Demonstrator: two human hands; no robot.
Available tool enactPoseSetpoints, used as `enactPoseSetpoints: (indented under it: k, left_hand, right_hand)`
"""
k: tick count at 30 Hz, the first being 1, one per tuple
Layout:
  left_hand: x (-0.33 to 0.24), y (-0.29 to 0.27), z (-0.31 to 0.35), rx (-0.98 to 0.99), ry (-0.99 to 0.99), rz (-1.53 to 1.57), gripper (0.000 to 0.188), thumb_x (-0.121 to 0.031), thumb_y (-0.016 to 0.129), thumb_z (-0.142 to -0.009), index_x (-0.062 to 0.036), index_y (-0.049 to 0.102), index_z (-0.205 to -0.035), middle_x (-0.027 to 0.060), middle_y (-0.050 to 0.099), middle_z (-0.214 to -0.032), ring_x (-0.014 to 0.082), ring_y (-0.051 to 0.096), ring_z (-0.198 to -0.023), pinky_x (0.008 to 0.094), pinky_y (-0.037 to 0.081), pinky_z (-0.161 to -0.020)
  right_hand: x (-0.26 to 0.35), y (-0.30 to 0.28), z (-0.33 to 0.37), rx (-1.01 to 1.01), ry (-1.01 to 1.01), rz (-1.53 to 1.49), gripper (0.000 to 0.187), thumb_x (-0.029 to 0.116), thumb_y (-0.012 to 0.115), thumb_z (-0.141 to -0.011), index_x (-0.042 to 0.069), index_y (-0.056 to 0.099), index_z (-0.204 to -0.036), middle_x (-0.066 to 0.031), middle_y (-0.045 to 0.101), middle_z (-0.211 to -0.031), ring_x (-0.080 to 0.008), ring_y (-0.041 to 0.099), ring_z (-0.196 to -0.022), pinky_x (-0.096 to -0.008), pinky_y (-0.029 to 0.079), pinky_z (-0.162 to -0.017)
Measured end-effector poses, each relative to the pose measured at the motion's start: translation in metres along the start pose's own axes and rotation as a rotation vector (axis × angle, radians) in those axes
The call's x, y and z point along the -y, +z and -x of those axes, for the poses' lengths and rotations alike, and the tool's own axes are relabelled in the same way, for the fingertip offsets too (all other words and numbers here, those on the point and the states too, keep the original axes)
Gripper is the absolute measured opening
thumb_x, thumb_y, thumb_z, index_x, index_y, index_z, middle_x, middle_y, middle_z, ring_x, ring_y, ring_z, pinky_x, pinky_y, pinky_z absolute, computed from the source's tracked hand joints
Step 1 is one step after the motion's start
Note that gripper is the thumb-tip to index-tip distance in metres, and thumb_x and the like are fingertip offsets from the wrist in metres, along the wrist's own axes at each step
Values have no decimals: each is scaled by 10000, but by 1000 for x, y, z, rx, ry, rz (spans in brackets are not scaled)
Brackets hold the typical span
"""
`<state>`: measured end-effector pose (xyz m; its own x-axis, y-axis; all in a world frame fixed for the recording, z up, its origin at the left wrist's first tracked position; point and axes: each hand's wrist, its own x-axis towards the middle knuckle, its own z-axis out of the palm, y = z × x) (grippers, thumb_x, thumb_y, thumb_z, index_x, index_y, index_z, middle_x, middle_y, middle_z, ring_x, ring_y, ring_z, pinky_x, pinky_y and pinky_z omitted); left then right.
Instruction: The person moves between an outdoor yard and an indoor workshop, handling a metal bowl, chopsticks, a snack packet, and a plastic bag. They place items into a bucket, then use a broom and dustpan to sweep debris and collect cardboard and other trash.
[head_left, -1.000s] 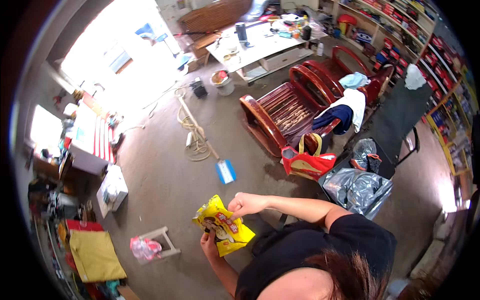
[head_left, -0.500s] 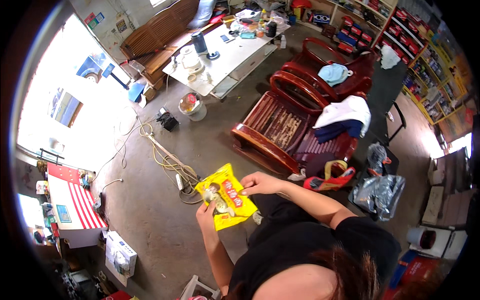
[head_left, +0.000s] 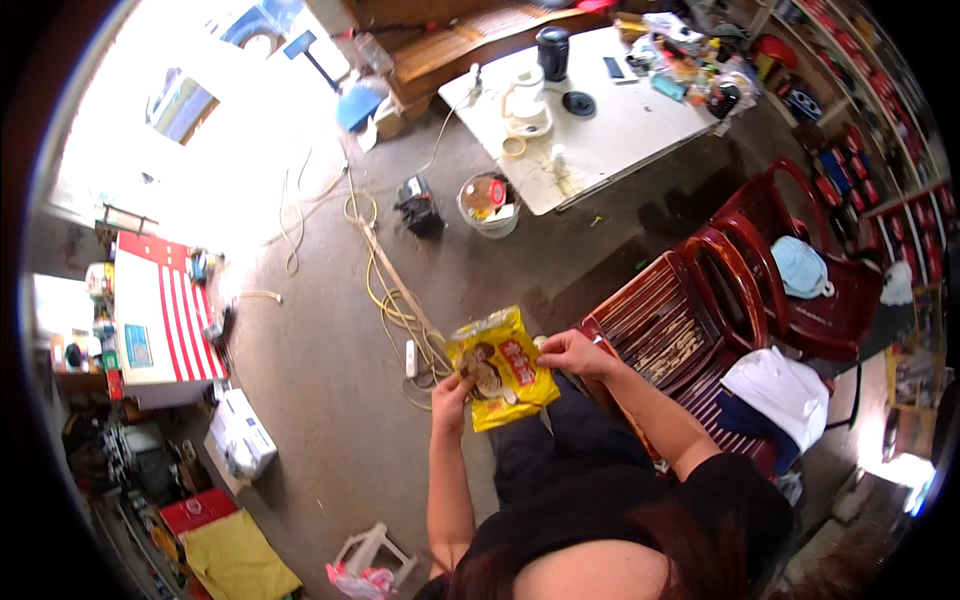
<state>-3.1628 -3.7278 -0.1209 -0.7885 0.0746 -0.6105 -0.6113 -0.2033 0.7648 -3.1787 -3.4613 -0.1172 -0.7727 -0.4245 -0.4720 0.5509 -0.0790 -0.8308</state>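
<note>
A bright yellow instant noodle packet (head_left: 500, 370) with red lettering and a food picture is held out in front of me over the floor. My left hand (head_left: 452, 402) pinches its lower left edge, thumb over the front. At the upper right edge, my right hand (head_left: 575, 355) grips it between thumb and fingers. The packet's top edge looks crinkled and silvery; whether it is torn cannot be made out. Its contents are hidden.
Ahead stands a white table (head_left: 600, 140) with a kettle (head_left: 524, 100) on it. A bucket (head_left: 488, 207) and a tangle of cables (head_left: 395, 310) lie on the floor. To my right are dark red wooden chairs (head_left: 655, 320); a small white stool (head_left: 372, 550) is at lower left.
My view has shifted: the table looks closer and the chairs sit further right. The packet stays in both hands and is slightly right in view; the stool shows more fully.
</note>
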Motion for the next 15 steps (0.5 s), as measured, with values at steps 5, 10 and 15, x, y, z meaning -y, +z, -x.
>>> enactPoseSetpoints:
  k: [5, 10, 15]
  left_hand:
    - [-21, 9, -82, 81, -228, 135, 165, -94, 563, -834, 28, 586, -943, 42, 610, -850, 112, 573, -733, 222, 456, -639]
    - [-2, 14, -195, 263, -445, 282, 227, -80, 514, -857, 54, 523, -1041, 102, 592, -972, 180, 593, -858, 300, 488, -761]
    - [3, 27, -334, 335, -509, 340, 265, -125, 516, -867, -5, 530, -1103, 52, 594, -985, 137, 583, -837, 246, 478, -724]
  right_hand:
    - [22, -38, -61, -132, 139, -140, 259, 59, 608, -792, -56, 581, -1023, -89, 624, -919, -130, 581, -827, -239, 458, -758]
    - [7, -77, -118, -388, 201, -393, 246, 17, 575, -798, -58, 579, -1032, -116, 619, -940, -154, 589, -849, -258, 478, -776]
    - [13, -112, -194, -720, 248, -477, 241, 5, 537, -815, -68, 562, -1043, -127, 604, -979, -171, 585, -875, -263, 478, -782]
